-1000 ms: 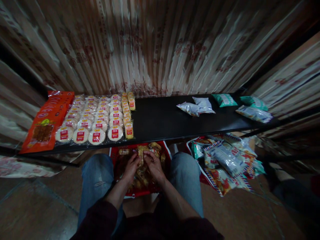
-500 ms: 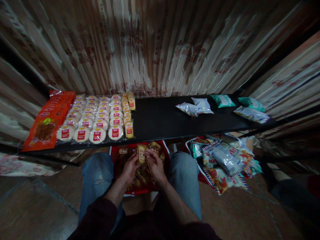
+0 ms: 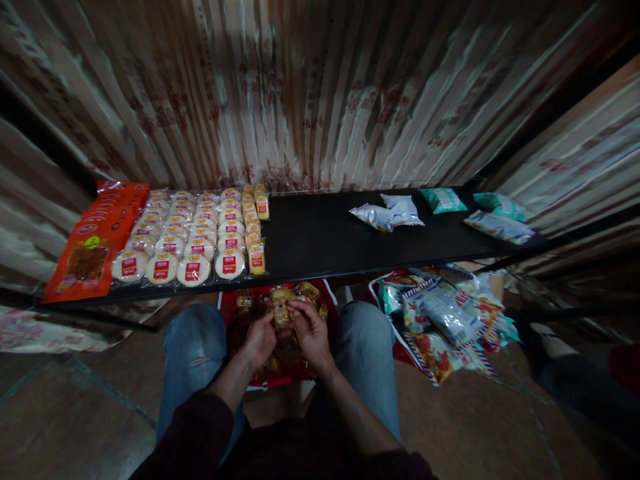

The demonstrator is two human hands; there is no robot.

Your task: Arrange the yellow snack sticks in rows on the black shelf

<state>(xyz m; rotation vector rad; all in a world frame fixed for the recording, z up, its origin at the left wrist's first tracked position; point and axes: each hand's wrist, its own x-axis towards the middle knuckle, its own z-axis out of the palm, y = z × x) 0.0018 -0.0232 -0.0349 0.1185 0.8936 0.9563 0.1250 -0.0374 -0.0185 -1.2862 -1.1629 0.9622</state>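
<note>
A small yellow wrapped snack (image 3: 281, 308) is held between my two hands, above a red basket (image 3: 280, 383) with more wrapped snacks in it. My left hand (image 3: 261, 339) grips its left side with closed fingers. On its right side my right hand (image 3: 310, 331) pinches it between thumb and fingers. On the black shelf (image 3: 310, 233) in front, a column of yellow wrapped snacks (image 3: 257, 257) stands beside rows of round white packaged crackers (image 3: 194, 269). Orange packets (image 3: 85, 257) overlap at the shelf's left end.
Silver bags (image 3: 375, 217) and green bags (image 3: 443, 200) lie on the shelf's right part. Another basket at right is heaped with shiny snack bags (image 3: 453, 317). My knees flank the red basket. At far right shows a person's leg (image 3: 575, 380).
The snack between my hands has turned slightly, and my left hand has shifted a little. The whole view has moved slightly.
</note>
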